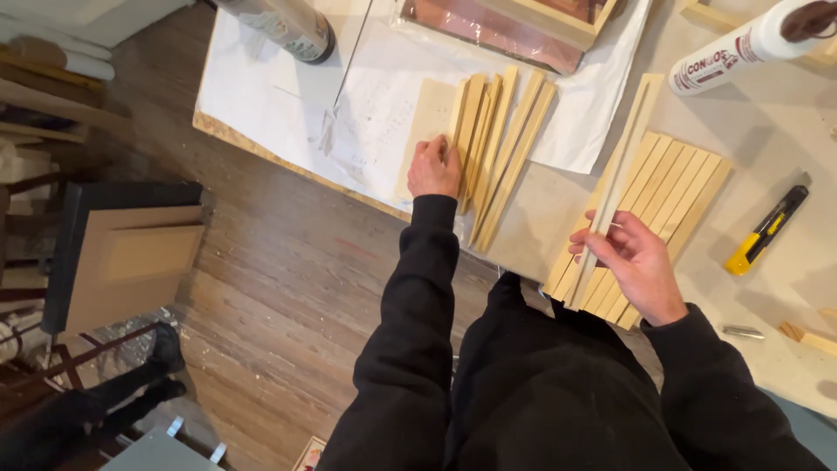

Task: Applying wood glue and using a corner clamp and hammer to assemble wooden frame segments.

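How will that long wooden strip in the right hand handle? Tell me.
The long wooden strip looks thin and narrow, so probably light and slightly bendy. Its flat faces suggest it won't roll. The right hand grips its lower part, so the far end may droop or wobble.

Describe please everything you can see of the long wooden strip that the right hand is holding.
The long wooden strip is a thin, pale slat of light, unfinished-looking wood, straight and narrow. It runs diagonally from near the table edge up toward the white glue bottle. The right hand grips its lower part, fingers wrapped across it. It lies over the left side of a row of similar slats set side by side on the table. Whether it is lifted or resting on them cannot be told.
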